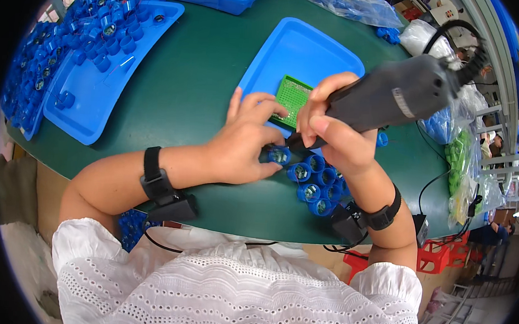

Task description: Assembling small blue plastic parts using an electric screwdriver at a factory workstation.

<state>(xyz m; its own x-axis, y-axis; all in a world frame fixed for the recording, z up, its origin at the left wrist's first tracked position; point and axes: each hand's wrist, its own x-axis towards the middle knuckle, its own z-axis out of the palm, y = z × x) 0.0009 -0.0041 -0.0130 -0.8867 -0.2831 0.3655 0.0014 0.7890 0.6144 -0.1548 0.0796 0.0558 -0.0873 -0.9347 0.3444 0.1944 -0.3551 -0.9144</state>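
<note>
My right hand (343, 129) is wrapped round a black electric screwdriver (390, 93), tilted with its cable end up to the right. The screwdriver's dark nose points down at a small round blue cup (280, 156). My left hand (243, 140) has its thumb and a finger round that cup, steadying it on the table. Its other fingers reach over the near edge of a green gridded tray (293, 95) that holds small metal pieces, likely screws. Just right of the held cup stands a cluster of similar blue cups (310, 192) with circuit parts inside.
The green tray lies in a blue tray (280, 43) on the green table (199, 73). At the left, another blue tray (82, 119) and a big heap of blue cups (44, 62) fill the side. Plastic bags (354, 6) lie at the back; a cable (435, 186) trails at the right.
</note>
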